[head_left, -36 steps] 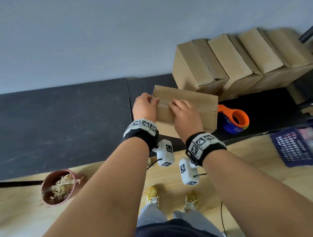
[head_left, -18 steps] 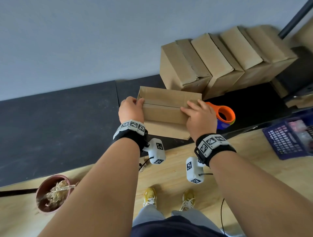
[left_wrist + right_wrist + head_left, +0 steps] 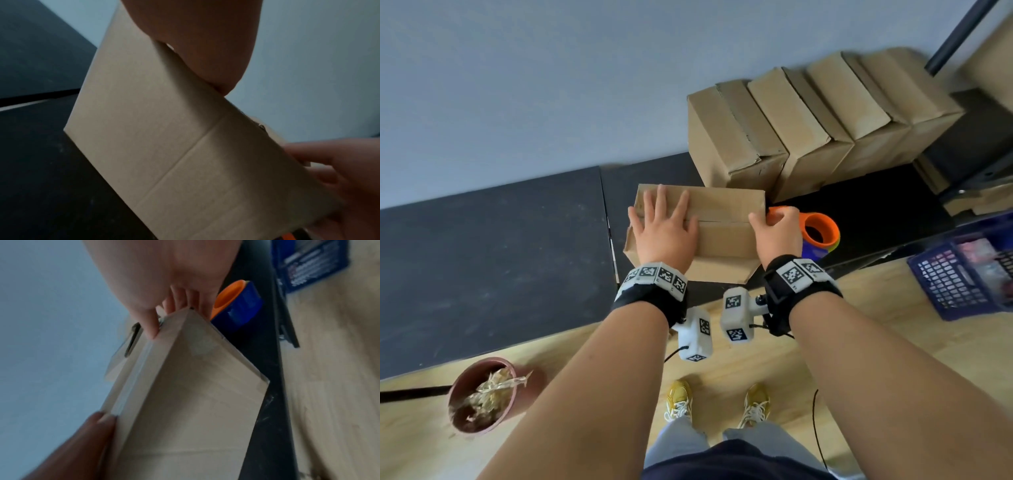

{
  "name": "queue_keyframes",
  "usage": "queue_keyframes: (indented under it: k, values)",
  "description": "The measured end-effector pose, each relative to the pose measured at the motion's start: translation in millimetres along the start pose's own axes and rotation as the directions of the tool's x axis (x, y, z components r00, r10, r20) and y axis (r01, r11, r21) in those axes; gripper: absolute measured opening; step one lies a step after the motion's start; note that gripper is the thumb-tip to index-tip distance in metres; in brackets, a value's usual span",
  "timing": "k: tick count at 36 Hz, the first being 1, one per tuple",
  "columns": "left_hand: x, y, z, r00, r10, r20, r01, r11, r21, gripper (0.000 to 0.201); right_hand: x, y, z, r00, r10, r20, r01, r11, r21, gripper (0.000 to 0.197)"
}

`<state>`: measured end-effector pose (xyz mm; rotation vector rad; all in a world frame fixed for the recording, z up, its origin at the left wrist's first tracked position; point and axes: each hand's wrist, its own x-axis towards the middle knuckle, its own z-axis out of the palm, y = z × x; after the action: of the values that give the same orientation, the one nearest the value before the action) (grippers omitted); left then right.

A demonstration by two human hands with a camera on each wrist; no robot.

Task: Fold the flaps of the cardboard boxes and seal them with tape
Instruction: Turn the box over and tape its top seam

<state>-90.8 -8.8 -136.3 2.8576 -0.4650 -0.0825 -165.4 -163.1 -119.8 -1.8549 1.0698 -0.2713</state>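
A brown cardboard box point(image 3: 722, 236) point(image 3: 164, 146) point(image 3: 195, 402) lies on the black table point(image 3: 482, 257) with its top flaps folded down and their seam running lengthwise. My left hand point(image 3: 664, 226) point(image 3: 195, 40) lies flat on the left half of the top, with its straight, spread fingers across the seam. My right hand point(image 3: 777, 226) point(image 3: 164, 288) pinches the box's right end, thumb on top and fingers curled over the edge. An orange and blue tape dispenser point(image 3: 820, 233) point(image 3: 236, 305) stands just right of that hand.
Several closed cardboard boxes point(image 3: 791, 130) lean in a row against the grey wall behind. A blue basket point(image 3: 962, 274) sits on the wooden floor at the right. A brown pot point(image 3: 482, 394) with dry stalks stands at the lower left. A black pole point(image 3: 955, 34) rises at the far right.
My left hand left the box's left end and now lies flat on top. My right hand slid from the top's middle to the right end.
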Motion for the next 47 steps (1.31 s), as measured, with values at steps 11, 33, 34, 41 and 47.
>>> queue_keyframes:
  k: [11, 33, 34, 41, 47]
  values:
    - [9, -7, -6, 0.995, -0.067, -0.07, 0.058, 0.991, -0.121, 0.059, 16, 0, -2, 0.985, 0.117, 0.13, -0.124, 0.991, 0.046, 0.03]
    - [-13, -54, -38, 0.847, -0.473, -0.243, 0.427, 0.877, -0.22, 0.047, -7, -45, 38, 0.954, -0.161, 0.253, 0.216, 0.954, -0.207, 0.043]
    - [-14, -63, -39, 0.829, -0.506, -0.239, 0.46, 0.859, -0.224, 0.047, -11, -51, 44, 0.94, -0.179, 0.292, 0.243, 0.95, -0.199, 0.04]
    - [-26, -114, -39, 0.778, -0.605, -0.169, 0.561, 0.791, -0.246, 0.049, -30, -71, 78, 0.86, -0.232, 0.454, 0.357, 0.91, -0.211, 0.036]
    - [-20, -119, -36, 0.838, -0.518, -0.172, 0.512, 0.855, -0.082, 0.052, -28, -72, 86, 0.871, -0.243, 0.427, 0.357, 0.91, -0.21, 0.038]
